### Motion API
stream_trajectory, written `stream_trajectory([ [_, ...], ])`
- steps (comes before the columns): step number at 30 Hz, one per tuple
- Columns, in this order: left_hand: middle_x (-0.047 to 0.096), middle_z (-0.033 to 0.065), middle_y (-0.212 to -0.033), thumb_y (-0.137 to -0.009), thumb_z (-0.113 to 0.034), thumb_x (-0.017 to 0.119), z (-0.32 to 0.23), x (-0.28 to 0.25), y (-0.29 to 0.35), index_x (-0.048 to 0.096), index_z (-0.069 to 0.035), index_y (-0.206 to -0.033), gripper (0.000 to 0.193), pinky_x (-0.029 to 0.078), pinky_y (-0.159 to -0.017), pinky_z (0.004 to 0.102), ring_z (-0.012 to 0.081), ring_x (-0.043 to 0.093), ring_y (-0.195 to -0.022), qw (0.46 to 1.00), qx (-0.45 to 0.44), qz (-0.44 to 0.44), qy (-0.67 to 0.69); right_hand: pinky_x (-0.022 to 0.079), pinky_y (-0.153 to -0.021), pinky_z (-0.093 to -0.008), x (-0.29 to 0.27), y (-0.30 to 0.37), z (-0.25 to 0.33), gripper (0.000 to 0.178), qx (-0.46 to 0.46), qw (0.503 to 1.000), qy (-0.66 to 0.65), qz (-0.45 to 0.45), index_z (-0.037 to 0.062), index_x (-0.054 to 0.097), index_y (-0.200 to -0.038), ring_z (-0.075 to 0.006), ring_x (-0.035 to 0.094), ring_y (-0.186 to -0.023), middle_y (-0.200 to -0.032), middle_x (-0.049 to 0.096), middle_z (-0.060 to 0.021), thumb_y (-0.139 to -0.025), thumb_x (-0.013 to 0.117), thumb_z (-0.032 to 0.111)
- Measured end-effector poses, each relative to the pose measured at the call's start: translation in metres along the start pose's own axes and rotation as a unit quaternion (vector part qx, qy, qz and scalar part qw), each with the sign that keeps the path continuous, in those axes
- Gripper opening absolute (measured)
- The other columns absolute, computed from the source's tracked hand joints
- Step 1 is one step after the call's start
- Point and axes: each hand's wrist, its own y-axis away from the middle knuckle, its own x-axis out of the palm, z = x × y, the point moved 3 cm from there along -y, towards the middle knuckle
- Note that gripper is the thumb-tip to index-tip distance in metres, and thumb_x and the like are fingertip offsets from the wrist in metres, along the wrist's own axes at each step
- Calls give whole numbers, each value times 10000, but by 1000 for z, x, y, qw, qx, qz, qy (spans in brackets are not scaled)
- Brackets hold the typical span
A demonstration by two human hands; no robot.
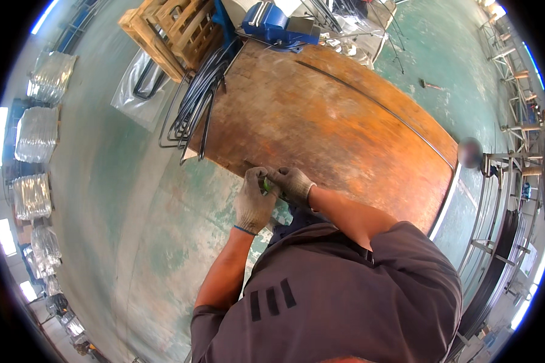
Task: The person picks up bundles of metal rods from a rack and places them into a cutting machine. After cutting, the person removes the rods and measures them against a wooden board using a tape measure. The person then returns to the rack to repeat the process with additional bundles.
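Observation:
Both hands wear greyish knitted work gloves and meet at the near edge of the brown worktable (321, 121). My left hand (254, 202) is closed, its fingers curled round a small green thing (266, 184) whose kind I cannot make out. Right against it, my right hand (292, 183) is closed too, thumb and fingers pinched together; whatever lies in that pinch is hidden. On the tabletop a long, thin dark rod (375, 101) runs toward the right end, away from both hands.
Bent black metal rods (197, 100) lie bundled over the table's left end. Beyond them stand a wooden pallet (169, 36) and a blue bench vise (266, 23). A clear plastic sheet (127, 91) lies on the green floor at left; a hammer (430, 85) lies on it at right.

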Motion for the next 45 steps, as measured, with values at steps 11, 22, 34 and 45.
stream_trajectory([
  [11, 718, 125, -1146, -890, -95, 812, 11, -11, 3, 657, -46, -1264, 407, 559, -945, 388, 264, 700, -1076, 990, -51, 12, 127, 620, -759, -366, 5, 50, 20, 470, 80, 963, -232, 107, -15, 712, -1254, -210, 730, -835, -1080, 739, -102, -1060, 719, 413],
  [22, 718, 145, -1095, -878, -166, 834, 5, -7, 3, 675, -32, -1186, 372, 561, -895, 388, 276, 709, -1043, 992, -46, 71, 92, 590, -659, -332, -15, 53, 29, 310, 15, 996, -84, 31, -3, 735, -1073, -150, 692, -732, -896, 740, -66, -962, 853, 260],
  [34, 728, 83, -960, -845, -416, 885, 43, 24, 39, 624, -44, -1336, 669, 560, -672, 327, 131, 685, -797, 953, -210, 196, 100, 570, -632, -319, -3, 51, 9, 288, 35, 988, 138, 50, 37, 747, -967, -135, 684, -729, -843, 736, -53, -820, 904, 229],
  [45, 589, -36, -729, -968, -375, 757, 112, -6, 60, 770, -73, -969, 303, 403, -506, 284, 72, 512, -584, 942, -269, 116, 161, 552, -608, -359, -88, 20, 125, 237, -95, 983, 147, -51, -3, 733, -1046, -174, 665, -645, -845, 718, -76, -971, 754, 221],
])
